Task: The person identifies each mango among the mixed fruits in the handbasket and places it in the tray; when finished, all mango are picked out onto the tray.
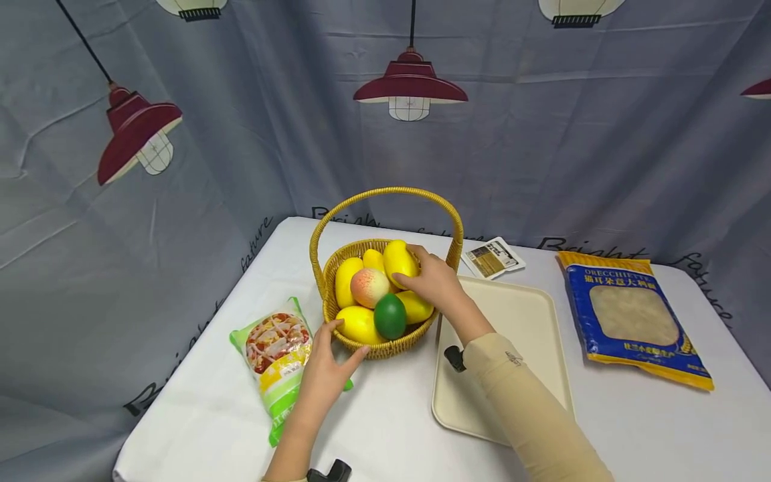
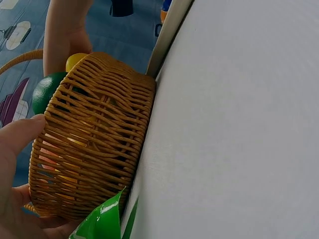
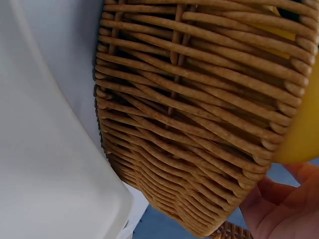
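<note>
A wicker basket (image 1: 394, 348) with a tall arched handle stands on the table, filled with several yellow mangoes (image 1: 358, 325), a peach (image 1: 370, 288) and a dark green oval fruit (image 1: 390, 316). My right hand (image 1: 436, 284) reaches over the basket's right side and pinches a mango (image 1: 399, 261) at the top of the pile between thumb and fingers. On the near left side, my left hand (image 1: 325, 368) touches the basket with its thumb and fingers spread. The left wrist view shows that thumb (image 2: 30, 130) at the rim, while the other fingers lie lower along the woven side.
Left of the basket lies a green food bag (image 1: 280, 361), close to my left hand. A beige tray (image 1: 512, 402) lies under my right forearm. Behind the tray is a small white packet (image 1: 494, 258); a blue orecchiette pasta bag (image 1: 632, 318) is at the right.
</note>
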`<state>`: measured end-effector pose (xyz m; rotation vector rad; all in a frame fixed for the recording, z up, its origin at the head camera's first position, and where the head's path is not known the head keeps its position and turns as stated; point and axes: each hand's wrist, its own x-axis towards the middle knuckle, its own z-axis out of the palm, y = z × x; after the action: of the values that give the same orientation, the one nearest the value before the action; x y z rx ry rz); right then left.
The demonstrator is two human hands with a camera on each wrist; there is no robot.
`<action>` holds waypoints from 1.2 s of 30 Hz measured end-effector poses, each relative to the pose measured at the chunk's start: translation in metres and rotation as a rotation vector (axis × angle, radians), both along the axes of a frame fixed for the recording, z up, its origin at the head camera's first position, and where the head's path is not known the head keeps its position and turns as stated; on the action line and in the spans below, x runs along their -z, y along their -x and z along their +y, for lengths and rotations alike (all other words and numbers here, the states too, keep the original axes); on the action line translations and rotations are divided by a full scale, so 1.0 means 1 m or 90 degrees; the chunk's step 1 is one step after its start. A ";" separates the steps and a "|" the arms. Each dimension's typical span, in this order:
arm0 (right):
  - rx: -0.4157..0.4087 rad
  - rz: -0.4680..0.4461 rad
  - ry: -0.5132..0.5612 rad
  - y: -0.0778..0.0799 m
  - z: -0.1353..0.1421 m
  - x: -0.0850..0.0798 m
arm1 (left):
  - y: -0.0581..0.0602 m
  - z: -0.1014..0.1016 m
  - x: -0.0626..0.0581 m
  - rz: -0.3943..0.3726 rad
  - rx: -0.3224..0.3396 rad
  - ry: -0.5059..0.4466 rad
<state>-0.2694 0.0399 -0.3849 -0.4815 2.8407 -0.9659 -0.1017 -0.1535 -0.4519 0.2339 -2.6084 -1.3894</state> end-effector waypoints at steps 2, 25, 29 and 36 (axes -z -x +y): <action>0.003 -0.005 -0.005 0.001 -0.002 0.000 | -0.001 0.000 -0.001 0.000 0.000 -0.002; 0.059 0.109 0.106 -0.041 0.039 -0.020 | 0.000 0.000 0.006 0.016 -0.007 0.013; 0.081 0.137 0.146 -0.059 0.062 -0.024 | 0.000 0.000 0.007 0.014 -0.006 0.012; 0.094 0.118 0.188 -0.082 0.093 -0.015 | 0.002 -0.001 0.008 0.011 0.000 0.012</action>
<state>-0.1873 0.1330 -0.3697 -0.4116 2.9408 -1.4539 -0.1034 -0.1547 -0.4598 0.2183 -2.6063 -1.3597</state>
